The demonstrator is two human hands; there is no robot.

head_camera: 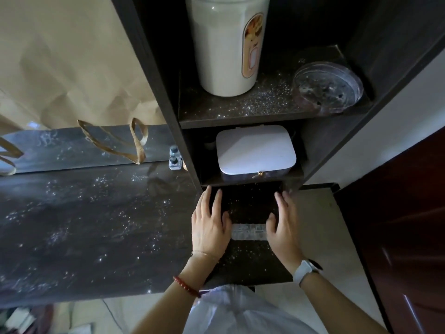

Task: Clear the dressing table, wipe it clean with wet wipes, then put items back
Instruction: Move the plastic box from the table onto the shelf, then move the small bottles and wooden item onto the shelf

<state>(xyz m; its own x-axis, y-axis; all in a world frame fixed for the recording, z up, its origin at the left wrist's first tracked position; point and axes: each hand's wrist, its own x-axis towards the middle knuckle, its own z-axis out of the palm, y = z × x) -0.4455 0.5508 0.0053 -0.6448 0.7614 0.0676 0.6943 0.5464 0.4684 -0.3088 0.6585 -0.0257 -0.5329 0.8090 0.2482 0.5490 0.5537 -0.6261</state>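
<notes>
The dark, glitter-speckled dressing table top (96, 225) spreads to the left. On its right end stands a dark shelf tower (240, 114). My left hand (209, 222) and my right hand (283, 225) lie with straight fingers on either side of a see-through item with a clear patterned strip (249, 231), over the lowest surface of the tower. Both thumbs touch the ends of the strip. A white box with a gold clasp (255, 150) sits on the middle shelf. A tall white canister (228, 44) and a clear round dish (327, 88) stand on the upper shelf.
A brown paper bag with ribbon handles (72, 68) leans behind the table top. Two small dark-capped bottles (174, 157) stand by the tower's left wall. A white plastic bag (236, 312) hangs below my arms. A dark red door (409, 237) is at the right.
</notes>
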